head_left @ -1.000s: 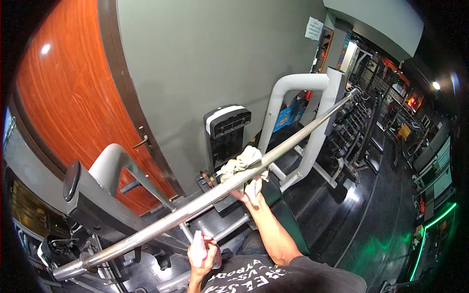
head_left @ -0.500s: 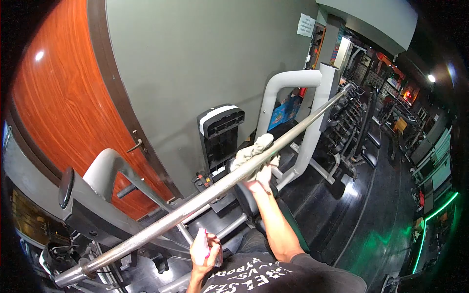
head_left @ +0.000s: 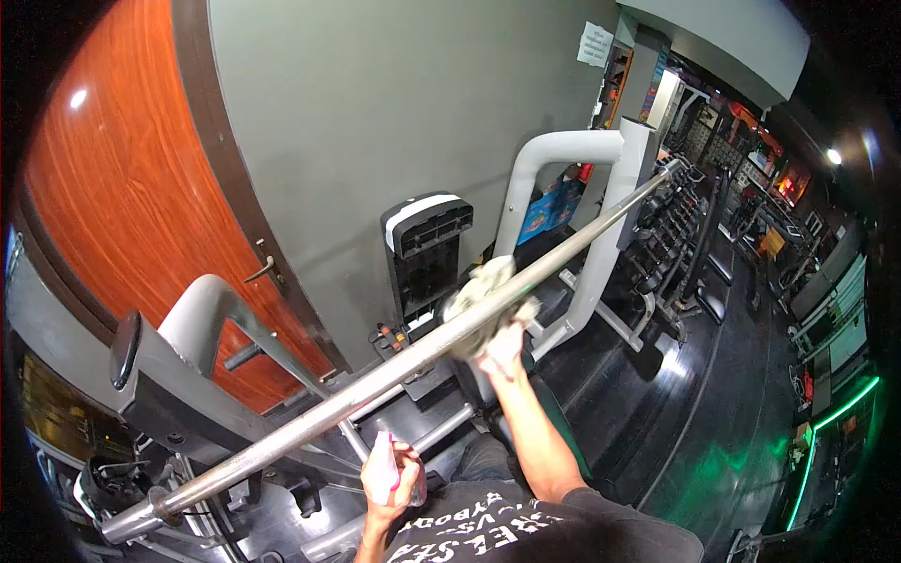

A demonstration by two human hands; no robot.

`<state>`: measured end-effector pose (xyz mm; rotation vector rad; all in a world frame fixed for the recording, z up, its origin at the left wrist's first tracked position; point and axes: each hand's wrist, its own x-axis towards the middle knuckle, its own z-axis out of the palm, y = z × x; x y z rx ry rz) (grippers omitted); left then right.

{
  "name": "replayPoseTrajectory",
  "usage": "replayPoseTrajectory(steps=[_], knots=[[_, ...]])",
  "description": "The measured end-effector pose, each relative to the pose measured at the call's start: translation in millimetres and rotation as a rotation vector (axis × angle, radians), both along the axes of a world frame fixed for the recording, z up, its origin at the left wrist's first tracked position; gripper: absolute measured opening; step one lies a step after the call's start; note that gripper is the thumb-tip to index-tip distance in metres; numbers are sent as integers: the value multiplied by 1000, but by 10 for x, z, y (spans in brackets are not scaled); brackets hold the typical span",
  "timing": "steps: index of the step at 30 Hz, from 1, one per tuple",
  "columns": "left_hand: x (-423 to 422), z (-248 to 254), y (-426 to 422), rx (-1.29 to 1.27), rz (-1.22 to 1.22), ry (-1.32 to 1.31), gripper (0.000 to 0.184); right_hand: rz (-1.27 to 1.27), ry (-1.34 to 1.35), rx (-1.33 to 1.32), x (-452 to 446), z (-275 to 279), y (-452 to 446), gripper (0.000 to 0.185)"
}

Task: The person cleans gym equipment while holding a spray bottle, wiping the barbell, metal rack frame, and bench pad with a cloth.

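Observation:
A long metal bar (head_left: 375, 389) runs diagonally from the lower left to the upper right. My right hand (head_left: 502, 355) is under its middle, closed on a pale cloth (head_left: 490, 280) that is bunched around the bar; the cloth and fingers are somewhat blurred. Nearer my body, below the bar, my left hand (head_left: 392, 477) is wrapped round a bottle with a white and pink top (head_left: 382, 462). Its lower part is mostly hidden by the fingers.
Grey machine frames (head_left: 612, 202) hold the bar on both sides. Behind it stands a black padded part (head_left: 424, 246) against the grey wall. A wooden door (head_left: 122, 178) is at the left, a dumbbell rack (head_left: 668, 235) at the right.
Compared with a second ago, my right hand and the cloth have moved slightly up and to the right along the bar. My left hand keeps its hold on the bottle.

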<state>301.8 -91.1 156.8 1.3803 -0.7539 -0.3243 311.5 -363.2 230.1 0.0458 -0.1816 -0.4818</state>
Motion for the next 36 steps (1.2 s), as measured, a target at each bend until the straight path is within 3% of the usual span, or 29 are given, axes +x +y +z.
replayPoseTrajectory(steps=[2, 5, 7, 9, 10, 11, 12, 13, 15, 16, 17, 20, 22, 23, 25, 29, 31, 36], knots=[[-10, -40, 16, -7, 11, -11, 30, -108, -6, 31, 36, -60, -128, 29], [-26, -52, 5, -1, 21, 33, 31, 35, -262, -318, 169, -114, 34, 31], [-34, -52, -42, 21, 16, 60, 32, 44, -87, -301, 173, -240, 285, 37], [-20, -93, -70, 31, -24, 51, 42, 307, 147, -117, 71, -334, 412, 43], [-22, -108, -110, 26, -15, 45, 47, 224, 174, -649, 43, -292, 448, 48], [-15, -133, -139, 23, -6, 40, 53, 103, 12, -708, -49, -265, 600, 51], [24, -147, -162, 46, -49, 30, 60, 45, 75, -712, -114, -295, 641, 52], [42, -154, -224, 17, -29, -54, 56, -10, 139, -715, -209, -352, 673, 53], [72, -118, -279, 161, -7, -43, 44, 127, 503, -532, -414, -603, 548, 52], [72, -202, -298, 165, -5, -29, 44, 187, 311, -480, -431, -1262, 318, 49], [107, -357, -356, 155, -4, 29, 44, 13, 368, -346, -472, -1276, 314, 47], [118, -599, -571, 123, 7, 171, 44, 13, 528, -182, -901, -1576, 177, 46], [109, -759, -740, 139, -5, 291, 40, 5, 400, -219, -1199, -1617, 139, 26], [122, -754, -832, 226, -12, 262, 37, -15, 502, -163, -1352, -1696, 139, 25], [102, -817, -1026, 282, 6, 311, 33, -12, 315, -77, -1573, -1735, 127, 26], [47, -1041, -1352, 353, 51, 315, 27, -5, 442, -32, -1889, -1993, -9, 28], [30, -1108, -1505, 338, 120, 191, 25, -68, 521, -17, -1895, -1758, -15, 28], [-159, -1142, -1782, 392, 197, 195, 23, -73, 522, -41, -2092, -1692, -332, 32]])
